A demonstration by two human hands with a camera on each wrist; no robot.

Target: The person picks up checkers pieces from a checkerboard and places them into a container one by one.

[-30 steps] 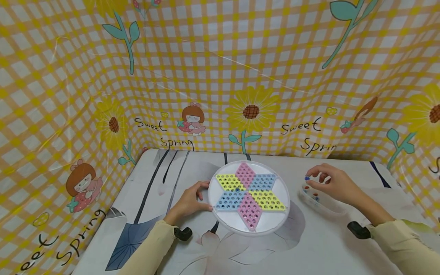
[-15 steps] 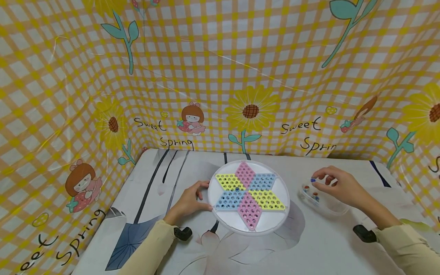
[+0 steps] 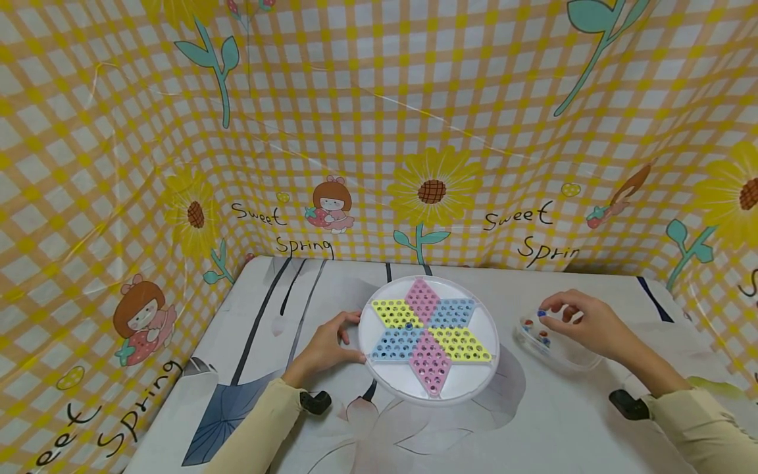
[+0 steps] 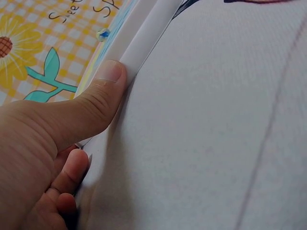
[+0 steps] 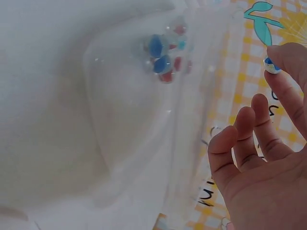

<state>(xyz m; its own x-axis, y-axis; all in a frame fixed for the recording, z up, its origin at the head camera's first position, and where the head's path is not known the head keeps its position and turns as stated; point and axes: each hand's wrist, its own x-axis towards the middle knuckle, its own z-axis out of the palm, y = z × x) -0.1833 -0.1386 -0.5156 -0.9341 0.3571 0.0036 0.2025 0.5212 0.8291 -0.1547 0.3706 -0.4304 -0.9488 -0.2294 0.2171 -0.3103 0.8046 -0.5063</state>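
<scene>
A round white Chinese checkers board point(image 3: 379, 388) with a pink, yellow and blue star lies mid-table in the head view. One marble point(image 3: 408, 326) sits in it, left of the star's centre; it also shows in the left wrist view. My left hand point(image 3: 324, 343) holds the board's left rim, the thumb point(image 4: 108, 84) against the side wall. My right hand point(image 3: 583, 322) pinches a blue and white marble point(image 5: 272, 65) between thumb and forefinger, its other fingers loosely bent. Below that hand stands a clear plastic box point(image 3: 577, 362) with several red and blue marbles point(image 5: 160, 62) at one end.
The table point(image 3: 331, 434) wears a pale printed cover. A yellow checked cloth point(image 3: 379, 99) with sunflowers rises behind and beside it. A clear clip point(image 3: 198, 367) grips the table's left edge. Black straps with small devices sit on both wrists.
My right hand has moved slightly right over the box with the blue marble pinched, showing more of the box and its marbles. The left hand and the board have stayed in place.
</scene>
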